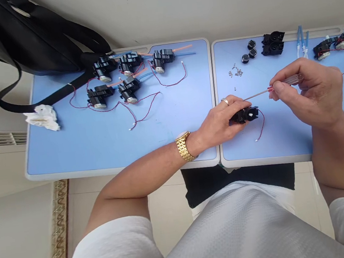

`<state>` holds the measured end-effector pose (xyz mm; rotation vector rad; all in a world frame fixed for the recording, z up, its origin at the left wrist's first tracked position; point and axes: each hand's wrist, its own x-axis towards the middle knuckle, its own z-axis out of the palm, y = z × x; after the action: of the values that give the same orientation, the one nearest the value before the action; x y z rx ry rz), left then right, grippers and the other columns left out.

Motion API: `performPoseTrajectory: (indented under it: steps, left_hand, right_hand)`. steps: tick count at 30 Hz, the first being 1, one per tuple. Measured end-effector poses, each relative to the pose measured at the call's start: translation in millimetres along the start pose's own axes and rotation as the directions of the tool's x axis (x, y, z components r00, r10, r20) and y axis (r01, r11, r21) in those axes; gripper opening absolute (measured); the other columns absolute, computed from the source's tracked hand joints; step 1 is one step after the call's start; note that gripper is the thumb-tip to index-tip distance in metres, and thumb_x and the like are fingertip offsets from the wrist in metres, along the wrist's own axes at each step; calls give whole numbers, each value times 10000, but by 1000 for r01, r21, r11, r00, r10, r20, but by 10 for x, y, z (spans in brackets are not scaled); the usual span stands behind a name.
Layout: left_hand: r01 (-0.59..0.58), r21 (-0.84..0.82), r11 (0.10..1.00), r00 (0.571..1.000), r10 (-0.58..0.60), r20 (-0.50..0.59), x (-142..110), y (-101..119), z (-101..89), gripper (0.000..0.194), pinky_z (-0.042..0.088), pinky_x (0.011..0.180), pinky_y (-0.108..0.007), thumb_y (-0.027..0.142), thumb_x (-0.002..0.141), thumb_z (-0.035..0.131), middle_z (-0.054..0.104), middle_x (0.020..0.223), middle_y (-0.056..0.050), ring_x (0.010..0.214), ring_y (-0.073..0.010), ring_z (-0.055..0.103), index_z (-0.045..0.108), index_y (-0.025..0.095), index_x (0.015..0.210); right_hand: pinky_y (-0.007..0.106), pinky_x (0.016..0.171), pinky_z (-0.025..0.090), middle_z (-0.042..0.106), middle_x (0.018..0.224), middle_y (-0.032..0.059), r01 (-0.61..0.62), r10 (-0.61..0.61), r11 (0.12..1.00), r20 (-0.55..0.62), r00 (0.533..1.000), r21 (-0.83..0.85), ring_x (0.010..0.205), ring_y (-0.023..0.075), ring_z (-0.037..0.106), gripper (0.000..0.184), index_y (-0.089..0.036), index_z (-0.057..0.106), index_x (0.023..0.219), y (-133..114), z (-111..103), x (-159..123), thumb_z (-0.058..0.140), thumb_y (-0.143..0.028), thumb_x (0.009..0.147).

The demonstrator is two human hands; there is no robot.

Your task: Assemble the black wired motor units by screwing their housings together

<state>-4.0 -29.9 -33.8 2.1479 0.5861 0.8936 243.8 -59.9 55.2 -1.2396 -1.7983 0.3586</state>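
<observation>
My left hand is closed around a small black motor unit that rests on the right blue table; a thin red wire trails from it. My right hand pinches a slim screwdriver by its red and clear handle. The metal shaft slants down to the left, with its tip just above the black unit. A ring and a gold watch are on my left hand and wrist.
Several finished black units with red wires lie on the left blue table, beside a black bag and a crumpled tissue. Small screws, black parts, blue tubes and more units sit at the right table's far edge.
</observation>
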Motion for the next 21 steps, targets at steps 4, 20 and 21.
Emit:
performPoseTrajectory:
  steps: [4, 20, 21]
  left_hand:
    - [3, 23, 1000, 1000, -3, 25, -6, 23, -17, 481, 625, 1064, -391, 184, 1003, 700, 731, 1415, -127, 1268, -241, 744, 669, 256, 1479]
    - [505, -564, 654, 822, -563, 83, 184, 202, -155, 487, 470, 522, -230, 557, 863, 928, 767, 837, -21, 643, -123, 672, 768, 197, 1149]
    - [510, -588, 627, 813, -575, 91, 191, 208, -163, 495, 443, 494, -229, 563, 857, 935, 779, 853, -37, 642, -124, 668, 770, 191, 1139]
  right_hand:
    - [372, 628, 604, 735, 751, -75, -27, 27, 1000, -14, 1000, 14, 672, 186, 757, 129, -331, 734, 932, -10, -3, -1, 713, -207, 964]
    - [315, 536, 565, 737, 744, -26, -3, 45, 988, -261, 964, 156, 626, 167, 737, 93, -241, 782, 916, 76, 38, 60, 729, -165, 908]
    - [312, 537, 563, 736, 746, -24, -11, 51, 988, -259, 964, 155, 627, 165, 738, 96, -238, 780, 911, 75, 40, 61, 730, -156, 902]
